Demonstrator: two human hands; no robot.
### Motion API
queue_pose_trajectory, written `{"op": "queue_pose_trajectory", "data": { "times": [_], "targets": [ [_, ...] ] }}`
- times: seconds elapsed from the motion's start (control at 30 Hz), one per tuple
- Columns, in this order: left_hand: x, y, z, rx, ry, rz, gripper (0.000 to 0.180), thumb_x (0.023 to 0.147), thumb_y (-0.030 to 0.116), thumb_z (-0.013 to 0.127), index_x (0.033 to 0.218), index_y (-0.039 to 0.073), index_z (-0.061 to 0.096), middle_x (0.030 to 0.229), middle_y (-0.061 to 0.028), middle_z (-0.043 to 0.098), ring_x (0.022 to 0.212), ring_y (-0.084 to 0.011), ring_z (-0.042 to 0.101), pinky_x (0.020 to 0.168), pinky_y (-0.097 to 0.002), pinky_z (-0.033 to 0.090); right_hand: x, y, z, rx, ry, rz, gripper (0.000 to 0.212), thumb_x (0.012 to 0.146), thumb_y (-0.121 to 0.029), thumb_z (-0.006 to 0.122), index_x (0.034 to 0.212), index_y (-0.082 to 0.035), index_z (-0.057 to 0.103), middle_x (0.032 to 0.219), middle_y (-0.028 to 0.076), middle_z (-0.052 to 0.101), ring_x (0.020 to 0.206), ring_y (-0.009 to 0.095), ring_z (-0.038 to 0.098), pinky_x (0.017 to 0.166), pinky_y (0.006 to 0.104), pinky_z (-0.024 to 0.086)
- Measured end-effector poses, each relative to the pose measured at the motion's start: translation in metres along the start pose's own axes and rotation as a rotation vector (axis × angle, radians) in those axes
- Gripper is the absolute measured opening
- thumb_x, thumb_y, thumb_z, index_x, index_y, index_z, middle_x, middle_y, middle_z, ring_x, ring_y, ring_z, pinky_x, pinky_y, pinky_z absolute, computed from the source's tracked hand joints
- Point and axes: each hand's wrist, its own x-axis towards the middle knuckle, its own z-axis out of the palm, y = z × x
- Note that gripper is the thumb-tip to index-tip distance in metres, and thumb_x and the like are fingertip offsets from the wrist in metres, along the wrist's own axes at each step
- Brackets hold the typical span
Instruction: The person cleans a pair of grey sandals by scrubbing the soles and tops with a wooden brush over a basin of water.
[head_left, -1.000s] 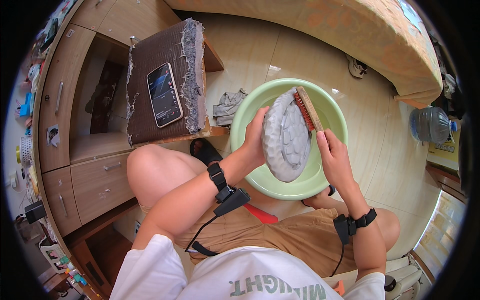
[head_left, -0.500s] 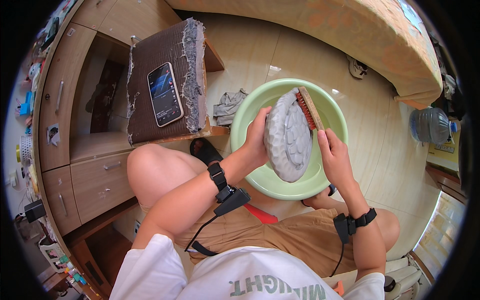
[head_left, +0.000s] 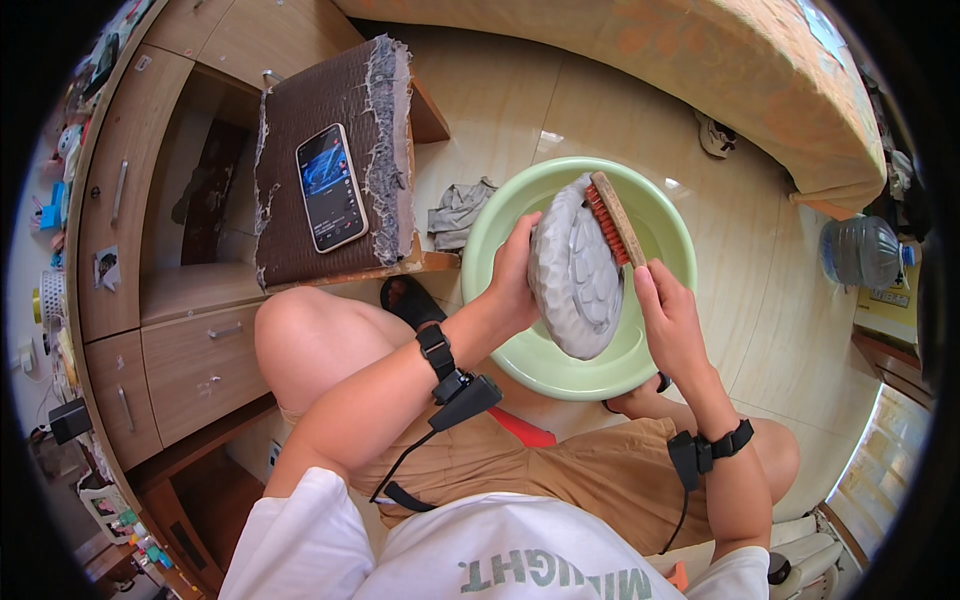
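My left hand grips a grey shoe by its left edge, thumb at the side. The shoe is tilted, its patterned sole turned up, over a light green basin. In my right hand is the lower end of a wooden scrub brush. Its reddish bristles rest against the upper right edge of the shoe. The shoe's far side and most of my left fingers are hidden.
Left of the basin, a grey cloth lies on the tiled floor. A phone lies on a worn brown stool beside wooden drawers. To the right are a water jug and a sneaker near a draped bed.
The brush has shifted slightly left over the shoe, and more of its wooden back shows. The shoe has barely moved. The picture on the phone differs.
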Motion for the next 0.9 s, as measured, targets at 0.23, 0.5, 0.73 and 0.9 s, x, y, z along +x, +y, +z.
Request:
{"op": "queue_pose_trajectory", "data": {
  "times": [0.23, 0.5, 0.73, 0.9],
  "targets": [
    [0.008, -0.002, -0.007, -0.127, -0.123, -0.133, 0.056, 0.107, 0.044, 0.044, 0.144, 0.003, 0.056, 0.141, -0.0141, 0.065, 0.125, -0.0294, 0.065, 0.111, -0.0442, 0.050, 0.006, 0.008, 0.000, -0.051, 0.049, 0.069, 0.046, 0.111, -0.036, 0.055, 0.087, 0.003, 0.048, 0.065, 0.017, 0.039, 0.061, 0.022, 0.033, 0.056, 0.0399, 0.034],
    [0.013, -0.002, -0.009, -0.117, -0.089, -0.067, 0.055, 0.107, 0.044, 0.046, 0.143, 0.004, 0.058, 0.138, -0.0128, 0.066, 0.123, -0.0287, 0.066, 0.110, -0.0441, 0.051, 0.003, 0.005, 0.000, -0.016, 0.037, 0.004, 0.047, 0.111, -0.035, 0.056, 0.085, 0.003, 0.046, 0.065, 0.016, 0.038, 0.060, 0.021, 0.032, 0.056, 0.0396, 0.032],
    [0.000, 0.001, 0.002, -0.040, 0.041, -0.024, 0.052, 0.107, 0.041, 0.045, 0.141, 0.003, 0.058, 0.136, -0.0143, 0.067, 0.122, -0.0294, 0.067, 0.109, -0.0444, 0.052, 0.003, 0.006, 0.001, -0.004, 0.044, -0.002, 0.045, 0.111, -0.033, 0.056, 0.085, 0.003, 0.046, 0.064, 0.014, 0.036, 0.060, 0.019, 0.031, 0.055, 0.0389, 0.031],
    [0.006, -0.001, -0.007, -0.058, -0.010, 0.008, 0.054, 0.107, 0.041, 0.045, 0.142, 0.002, 0.057, 0.135, -0.0151, 0.066, 0.123, -0.0296, 0.066, 0.111, -0.0450, 0.051, 0.001, 0.003, 0.002, 0.029, 0.028, -0.049, 0.044, 0.111, -0.032, 0.057, 0.085, 0.002, 0.046, 0.064, 0.013, 0.036, 0.060, 0.018, 0.031, 0.054, 0.0385, 0.031]
  ]
}}
